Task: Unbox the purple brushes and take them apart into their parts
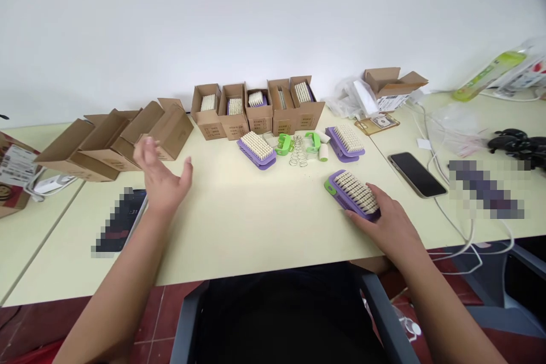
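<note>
My right hand [394, 224] grips the near right end of a purple brush [350, 189] with cream bristles facing up and a green piece at its far end. The brush is at the table's right front. My left hand [164, 182] is raised with fingers apart and holds nothing, in front of the open cardboard boxes [113, 139] on the left. Two similar brushes, one in the middle [257, 148] and one farther right [346, 142], lie behind. Between them are metal springs [298, 154], green plastic parts [284, 144] and a cream roller with a green end [323, 152].
Open cartons [258, 116], most with brushes inside, line the wall. A phone [418, 174], white cables [435, 151], a plastic bag [352, 99] and a torn-open box [392, 88] are on the right. A dark tablet-like device [123, 222] lies at the left front.
</note>
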`<act>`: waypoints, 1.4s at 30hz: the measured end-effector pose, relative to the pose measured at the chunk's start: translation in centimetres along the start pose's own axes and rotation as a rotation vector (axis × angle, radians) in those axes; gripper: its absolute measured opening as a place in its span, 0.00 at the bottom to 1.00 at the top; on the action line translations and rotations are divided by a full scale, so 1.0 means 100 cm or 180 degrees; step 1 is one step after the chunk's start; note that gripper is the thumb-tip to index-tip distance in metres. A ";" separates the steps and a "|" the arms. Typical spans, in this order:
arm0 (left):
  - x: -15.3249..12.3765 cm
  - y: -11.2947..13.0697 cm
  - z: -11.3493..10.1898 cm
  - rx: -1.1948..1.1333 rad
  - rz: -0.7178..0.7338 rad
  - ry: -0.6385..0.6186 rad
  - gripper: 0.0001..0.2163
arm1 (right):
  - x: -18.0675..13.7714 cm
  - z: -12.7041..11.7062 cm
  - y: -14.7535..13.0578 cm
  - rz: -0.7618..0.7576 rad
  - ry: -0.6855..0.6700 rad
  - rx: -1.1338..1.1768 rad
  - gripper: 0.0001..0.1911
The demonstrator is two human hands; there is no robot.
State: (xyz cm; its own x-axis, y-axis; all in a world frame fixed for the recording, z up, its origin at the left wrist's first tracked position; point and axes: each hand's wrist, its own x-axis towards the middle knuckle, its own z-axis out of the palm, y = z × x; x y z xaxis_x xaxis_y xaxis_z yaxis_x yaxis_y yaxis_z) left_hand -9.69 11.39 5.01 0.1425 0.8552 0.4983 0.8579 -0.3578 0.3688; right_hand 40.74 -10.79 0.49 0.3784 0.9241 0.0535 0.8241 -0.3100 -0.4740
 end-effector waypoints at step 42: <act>-0.037 0.111 0.068 -0.4213 -0.1620 -0.1438 0.28 | 0.075 0.055 -0.135 -0.0628 -0.1907 0.3142 0.31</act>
State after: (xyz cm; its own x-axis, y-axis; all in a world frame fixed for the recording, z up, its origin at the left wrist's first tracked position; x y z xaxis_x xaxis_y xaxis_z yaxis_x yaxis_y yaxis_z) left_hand 2.70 6.78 1.91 0.3223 0.9425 -0.0879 -0.1635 0.1469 0.9755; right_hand 30.11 1.59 2.47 -0.1956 0.9760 -0.0955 0.0618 -0.0850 -0.9945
